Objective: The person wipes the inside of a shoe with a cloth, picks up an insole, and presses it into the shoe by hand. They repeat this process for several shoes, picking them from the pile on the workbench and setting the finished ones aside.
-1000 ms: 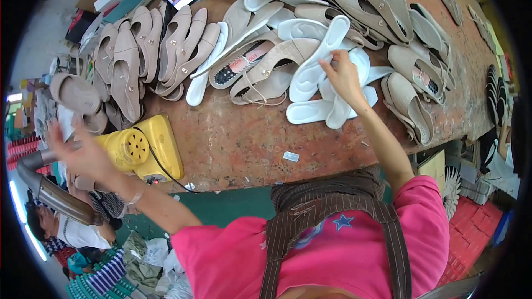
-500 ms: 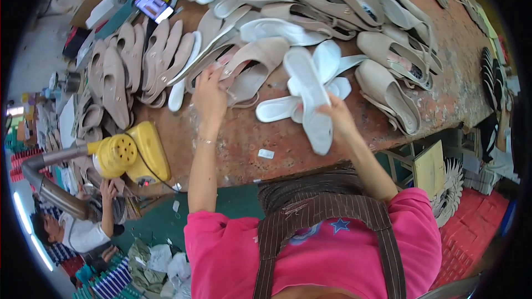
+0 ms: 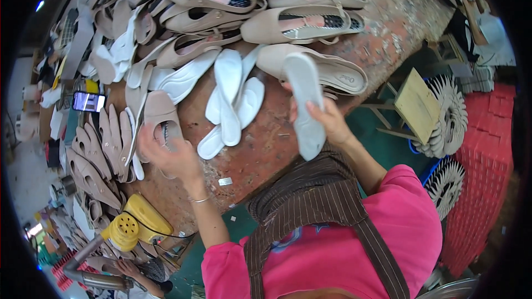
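Note:
My right hand (image 3: 330, 122) is closed on a long white insole (image 3: 305, 99), holding it above the table's front edge with its narrower end toward me. My left hand (image 3: 174, 155), smeared by motion, is over the heel end of a beige closed-toe shoe (image 3: 159, 105); whether its fingers grip the shoe cannot be made out. Between my hands, several loose white insoles (image 3: 228, 97) lie crossed on one another. A beige slingback shoe (image 3: 346, 77) lies on the table just beyond the held insole, which partly covers it.
More beige shoes (image 3: 299, 25) are heaped across the worn red-brown table (image 3: 260, 160). Upright beige pieces, a lit phone (image 3: 88, 101) and a yellow machine (image 3: 145, 218) are at left. A wooden stool (image 3: 417, 108) and red crates (image 3: 487, 160) stand at right. Another person's hand (image 3: 127, 268) shows at lower left.
The view has turned toward the right, so the table appears rotated. My left hand has shifted at the beige shoe and is now blurred. The right hand still holds the insole, now nearer the table edge.

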{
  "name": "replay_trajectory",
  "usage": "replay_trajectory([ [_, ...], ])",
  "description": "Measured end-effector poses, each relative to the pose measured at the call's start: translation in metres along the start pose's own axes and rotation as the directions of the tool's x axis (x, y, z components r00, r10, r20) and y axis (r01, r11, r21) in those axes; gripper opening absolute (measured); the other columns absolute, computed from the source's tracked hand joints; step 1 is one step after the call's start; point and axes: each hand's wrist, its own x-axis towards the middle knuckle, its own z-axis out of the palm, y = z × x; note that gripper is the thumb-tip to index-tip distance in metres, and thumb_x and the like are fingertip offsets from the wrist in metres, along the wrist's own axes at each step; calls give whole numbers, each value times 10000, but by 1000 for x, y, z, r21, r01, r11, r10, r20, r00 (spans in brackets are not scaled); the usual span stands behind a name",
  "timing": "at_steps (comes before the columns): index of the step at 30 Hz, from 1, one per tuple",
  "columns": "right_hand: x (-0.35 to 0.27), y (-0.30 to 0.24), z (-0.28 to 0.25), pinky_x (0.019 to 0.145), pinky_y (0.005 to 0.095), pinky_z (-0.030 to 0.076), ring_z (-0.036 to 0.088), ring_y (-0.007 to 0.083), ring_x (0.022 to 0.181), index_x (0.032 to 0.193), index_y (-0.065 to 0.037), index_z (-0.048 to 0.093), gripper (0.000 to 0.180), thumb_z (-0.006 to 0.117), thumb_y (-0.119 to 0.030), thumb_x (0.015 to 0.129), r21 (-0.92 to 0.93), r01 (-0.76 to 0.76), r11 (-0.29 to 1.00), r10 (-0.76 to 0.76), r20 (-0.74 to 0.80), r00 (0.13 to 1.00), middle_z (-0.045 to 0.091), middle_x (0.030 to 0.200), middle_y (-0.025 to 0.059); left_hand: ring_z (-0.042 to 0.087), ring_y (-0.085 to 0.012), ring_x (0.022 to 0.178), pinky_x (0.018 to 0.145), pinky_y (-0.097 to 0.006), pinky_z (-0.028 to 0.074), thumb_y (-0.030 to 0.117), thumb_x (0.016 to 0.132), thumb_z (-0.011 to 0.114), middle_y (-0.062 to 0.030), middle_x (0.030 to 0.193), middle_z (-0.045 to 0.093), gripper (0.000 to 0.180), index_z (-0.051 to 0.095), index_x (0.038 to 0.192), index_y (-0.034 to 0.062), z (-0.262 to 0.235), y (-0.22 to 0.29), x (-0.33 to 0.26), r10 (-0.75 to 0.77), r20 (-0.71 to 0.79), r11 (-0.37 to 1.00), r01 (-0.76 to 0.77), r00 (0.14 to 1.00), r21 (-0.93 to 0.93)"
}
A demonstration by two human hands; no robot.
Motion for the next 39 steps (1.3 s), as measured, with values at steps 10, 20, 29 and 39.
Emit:
replay_trajectory([
  [10,-17,-41,-128,719,356,501,635,238,724,1121,-28,635,305,630,-109,827,-849,-201,489,-343,-399,850,640,788,175,580,-286,1145,730,-411,574,478,905,671,-206,1323,509,947,119,1506,-1,112,206,-99,105,993,161,984,59,-76],
  [20,-48,-56,-82,711,306,491,616,131,782,1089,3,659,320,746,-94,796,-592,45,804,-38,25,999,674,858,73,610,-201,1114,981,-341,467,106,918,670,-111,1232,632,466,509,1328,-47,21,116,-133,-187,968,17,985,169,-169],
  [29,85,-58,-80,764,442,497,627,369,908,1134,-101,609,389,629,1,759,-997,80,-5,-648,64,759,653,953,166,553,-241,1211,1003,-391,478,99,839,616,-105,1397,506,651,389,1440,-11,-186,-111,-46,-769,408,326,851,492,-412],
  [39,98,-59,-136,847,397,492,637,343,952,1093,-83,691,374,636,21,738,-973,71,-220,-670,204,713,688,1021,145,606,-226,1055,848,-379,498,287,866,741,-159,1290,586,692,402,1389,-14,-269,-290,110,-660,-459,744,606,595,-283],
])
